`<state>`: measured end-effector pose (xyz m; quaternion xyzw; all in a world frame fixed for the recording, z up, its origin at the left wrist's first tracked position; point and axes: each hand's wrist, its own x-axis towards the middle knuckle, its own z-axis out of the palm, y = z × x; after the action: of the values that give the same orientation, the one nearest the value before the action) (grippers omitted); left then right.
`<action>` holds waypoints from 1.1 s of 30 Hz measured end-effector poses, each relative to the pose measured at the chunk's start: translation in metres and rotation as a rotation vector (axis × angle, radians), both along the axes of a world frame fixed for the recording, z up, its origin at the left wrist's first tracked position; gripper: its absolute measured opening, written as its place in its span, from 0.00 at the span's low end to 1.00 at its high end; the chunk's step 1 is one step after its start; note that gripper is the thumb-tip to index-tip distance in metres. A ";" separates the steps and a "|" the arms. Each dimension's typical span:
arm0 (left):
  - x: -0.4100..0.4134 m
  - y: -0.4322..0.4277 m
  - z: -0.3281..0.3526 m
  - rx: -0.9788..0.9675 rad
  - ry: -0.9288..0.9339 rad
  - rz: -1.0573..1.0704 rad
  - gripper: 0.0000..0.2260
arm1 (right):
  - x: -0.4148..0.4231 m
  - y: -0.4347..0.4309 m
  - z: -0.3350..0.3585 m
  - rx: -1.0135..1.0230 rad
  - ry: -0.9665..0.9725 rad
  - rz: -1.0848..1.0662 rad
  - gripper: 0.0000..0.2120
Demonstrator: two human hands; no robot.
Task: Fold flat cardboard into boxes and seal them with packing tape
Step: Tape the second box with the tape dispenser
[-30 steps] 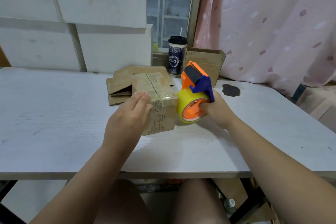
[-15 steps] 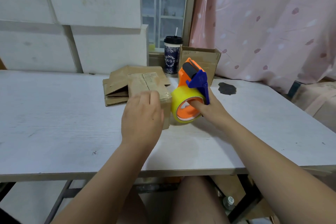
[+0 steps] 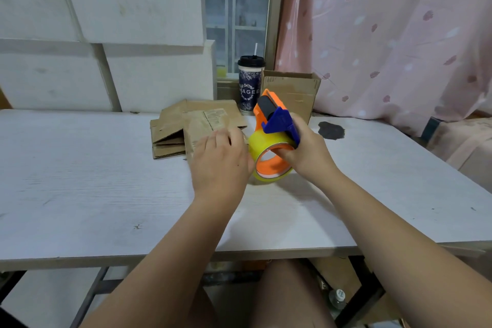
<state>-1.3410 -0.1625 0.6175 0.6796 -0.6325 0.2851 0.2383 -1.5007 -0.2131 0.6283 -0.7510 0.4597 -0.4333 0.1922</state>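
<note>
A small folded cardboard box (image 3: 198, 130) with tape along its top stands on the white table (image 3: 80, 181). My left hand (image 3: 221, 165) lies over its near end with straight fingers and hides most of that end. My right hand (image 3: 306, 154) grips an orange and blue tape dispenser (image 3: 274, 125) loaded with a yellowish tape roll (image 3: 262, 142), held right beside the box's right end. Behind the box lies a stack of flat cardboard (image 3: 170, 136).
A dark cup with a lid and straw (image 3: 250, 82) and an open cardboard box (image 3: 292, 93) stand at the table's back. A dark stain (image 3: 331, 130) marks the table to the right. A pink curtain (image 3: 386, 34) hangs at the right.
My left hand slid from the box's left side onto its near end. The dispenser tipped and stayed close to the box's right end.
</note>
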 end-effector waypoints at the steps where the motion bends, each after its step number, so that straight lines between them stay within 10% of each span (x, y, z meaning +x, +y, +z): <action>1: 0.001 0.000 -0.001 -0.007 0.002 -0.005 0.11 | -0.001 0.000 0.001 -0.016 0.016 0.003 0.28; 33: 0.009 0.018 0.017 0.032 0.132 -0.047 0.10 | -0.012 0.005 0.018 -0.105 0.435 0.027 0.22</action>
<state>-1.3320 -0.1446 0.6347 0.6857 -0.6357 0.2239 0.2750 -1.5122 -0.2084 0.6463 -0.8418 0.4569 -0.2819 0.0550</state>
